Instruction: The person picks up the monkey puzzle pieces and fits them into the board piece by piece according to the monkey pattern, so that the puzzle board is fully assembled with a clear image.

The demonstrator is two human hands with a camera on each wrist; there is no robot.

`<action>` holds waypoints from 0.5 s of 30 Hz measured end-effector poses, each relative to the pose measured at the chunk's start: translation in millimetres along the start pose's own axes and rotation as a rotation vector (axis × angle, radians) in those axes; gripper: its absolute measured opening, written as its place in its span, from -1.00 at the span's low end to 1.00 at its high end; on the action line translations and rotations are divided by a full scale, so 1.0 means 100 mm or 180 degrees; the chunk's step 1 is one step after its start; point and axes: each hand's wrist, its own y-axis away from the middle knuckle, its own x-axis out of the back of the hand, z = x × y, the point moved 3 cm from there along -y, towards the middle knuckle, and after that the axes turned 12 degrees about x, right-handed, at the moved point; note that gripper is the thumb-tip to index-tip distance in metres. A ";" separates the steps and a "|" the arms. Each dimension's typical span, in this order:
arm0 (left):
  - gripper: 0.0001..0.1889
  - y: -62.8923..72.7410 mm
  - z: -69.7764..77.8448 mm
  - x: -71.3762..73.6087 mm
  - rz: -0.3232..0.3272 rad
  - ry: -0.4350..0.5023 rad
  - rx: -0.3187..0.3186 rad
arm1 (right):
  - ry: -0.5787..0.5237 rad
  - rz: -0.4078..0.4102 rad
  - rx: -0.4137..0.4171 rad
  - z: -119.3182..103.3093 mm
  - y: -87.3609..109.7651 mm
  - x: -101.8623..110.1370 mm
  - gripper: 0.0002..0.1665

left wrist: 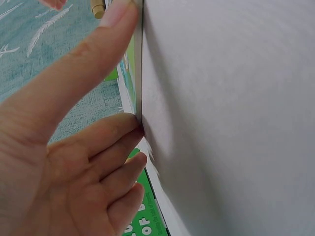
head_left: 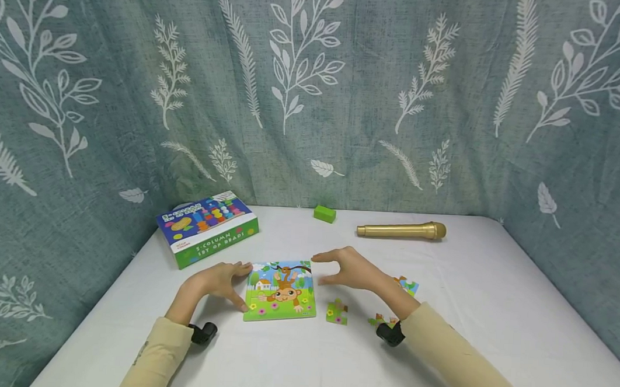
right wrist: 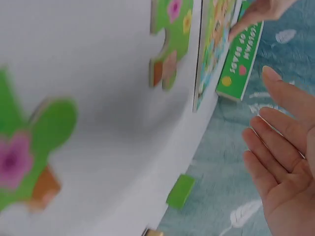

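A monkey picture puzzle board (head_left: 281, 292) lies face up on the white table, its picture showing a hanging monkey, a house and flowers. My left hand (head_left: 220, 282) is at its left side, thumb (left wrist: 115, 17) touching the edge near the front corner and fingertips (left wrist: 133, 120) touching farther back. Just off the board's right edge, my right hand (head_left: 352, 270) hovers with thumb and fingers spread and nothing between them. A loose puzzle piece (head_left: 337, 312) with flowers lies right of the board. More pieces (head_left: 407, 285) sit under and beside the right forearm, partly hidden.
A green and blue bead set box (head_left: 208, 229) stands at the back left. Along the back are a small green block (head_left: 325, 213) and a gold microphone (head_left: 401, 230). A patterned curtain (head_left: 315, 100) hangs behind the table.
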 end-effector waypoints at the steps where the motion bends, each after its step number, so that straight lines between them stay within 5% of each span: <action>1: 0.06 0.00 0.00 0.00 -0.0005 0.0002 0.0000 | 0.0019 0.0029 0.0011 0.01 0.04 0.03 -0.38; 15: 0.07 0.00 0.00 0.00 0.0004 0.0026 -0.0008 | 0.0331 0.0251 -0.0141 0.18 0.62 0.46 -0.39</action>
